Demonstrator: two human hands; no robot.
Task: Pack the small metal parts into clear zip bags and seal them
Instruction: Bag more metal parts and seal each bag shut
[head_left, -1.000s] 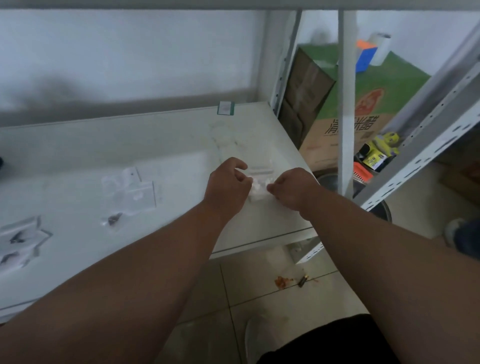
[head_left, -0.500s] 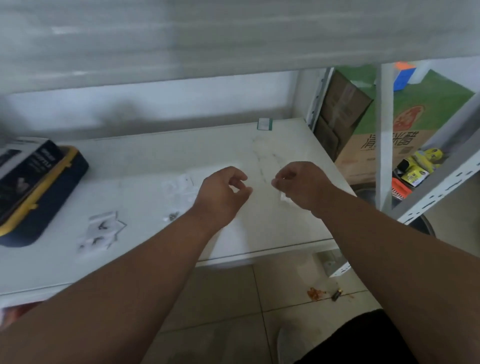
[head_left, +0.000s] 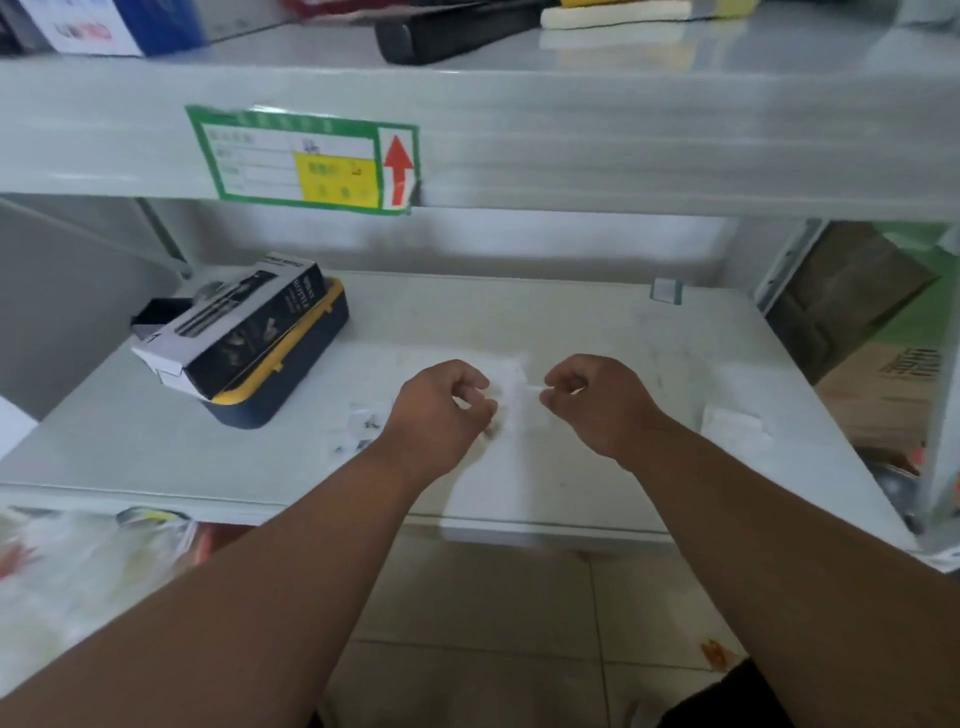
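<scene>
A small clear zip bag (head_left: 517, 402) hangs blurred between my two hands above the white shelf board (head_left: 597, 322). My right hand (head_left: 597, 408) pinches its upper right edge. My left hand (head_left: 441, 415) is curled with its fingertips closed on the bag's left side; what sits between them is too blurred to tell. Left of my left wrist lie a few small clear bags with dark metal parts (head_left: 359, 430) in them. A flat pile of empty clear bags (head_left: 735, 428) lies to the right of my right arm.
A black carton rests on a navy and yellow case (head_left: 291, 364) at the shelf's back left. The upper shelf beam carries a green-framed label (head_left: 306, 161). Cardboard boxes (head_left: 878, 384) stand right of the rack post. Tiled floor lies below the shelf's front edge.
The view has tilted up and left, bringing the upper shelf and label in. My hands have come closer together, and the left hand now touches the bag held by the right.
</scene>
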